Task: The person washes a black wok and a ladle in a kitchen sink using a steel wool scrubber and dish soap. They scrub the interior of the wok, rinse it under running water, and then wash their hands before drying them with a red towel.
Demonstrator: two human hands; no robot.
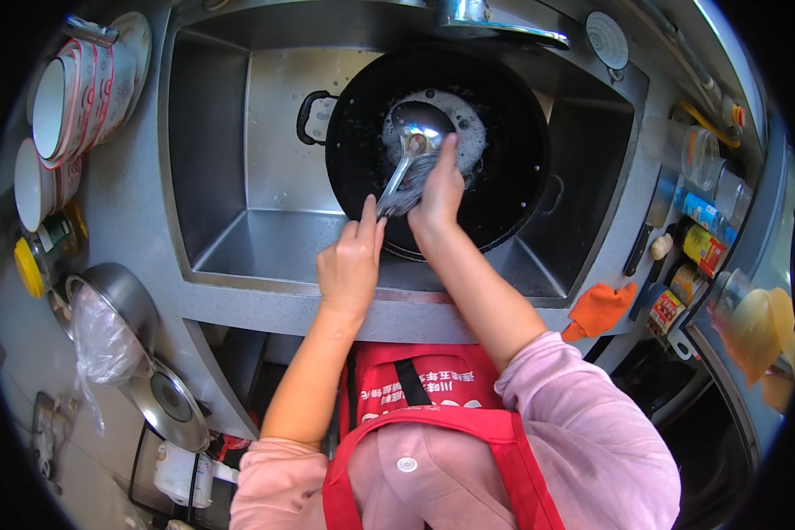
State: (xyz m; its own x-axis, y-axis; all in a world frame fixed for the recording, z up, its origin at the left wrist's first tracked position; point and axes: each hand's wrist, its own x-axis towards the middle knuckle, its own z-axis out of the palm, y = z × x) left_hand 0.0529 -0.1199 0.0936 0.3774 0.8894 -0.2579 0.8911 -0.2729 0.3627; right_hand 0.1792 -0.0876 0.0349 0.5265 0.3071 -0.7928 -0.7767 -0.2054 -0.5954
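Observation:
A stainless steel ladle (403, 169) tilts over a black wok (510, 132), its bowl above soapy, foamy water (470, 136). My left hand (352, 262) grips the ladle near the end of its handle, with the index finger stretched along it. In my right hand (439, 195) is a grey steel wool scrubber (411, 189), pressed against the handle just below the bowl. My right fingers are partly hidden by the scrubber. The wok stands in a stainless steel sink (291, 242), one looped side handle (308, 118) pointing left.
A faucet (467, 13) overhangs the sink's back. To the left are stacked bowls (73, 106), a yellow-lidded jar (30, 265) and a metal pot (122, 298). Along the right counter lie a knife (649, 218), an orange cloth (599, 310) and several bottles, among them a yellow-labelled one (702, 248).

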